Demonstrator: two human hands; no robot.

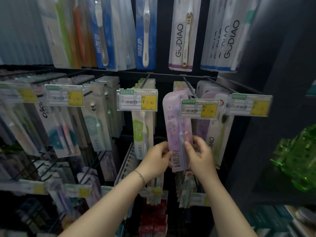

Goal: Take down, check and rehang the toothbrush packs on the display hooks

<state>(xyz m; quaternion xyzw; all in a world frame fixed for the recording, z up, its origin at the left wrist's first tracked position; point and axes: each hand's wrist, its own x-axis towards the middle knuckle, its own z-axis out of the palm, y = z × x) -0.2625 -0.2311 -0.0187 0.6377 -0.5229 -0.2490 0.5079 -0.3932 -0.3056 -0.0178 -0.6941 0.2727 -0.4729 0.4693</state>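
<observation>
A long purple toothbrush pack [174,124] stands upright in front of the middle row of hooks. Its top leans against the black display hook [190,87], just behind that hook's price tag [199,108]. My left hand [158,159] grips the pack's lower left edge. On the lower right side, my right hand [200,154] pinches the same pack, thumb on its front. More purple and white packs [212,117] hang behind it on the neighbouring hook. Whether the pack's hole is on the hook is hidden by the tag.
Hooks crowded with toothbrush packs fill the black display: a green-and-white pack [142,132] hangs to the left, and GUDIAO packs [182,35] hang above. Yellow price tags jut out on each hook. A green plastic item [297,159] sits on a shelf at right.
</observation>
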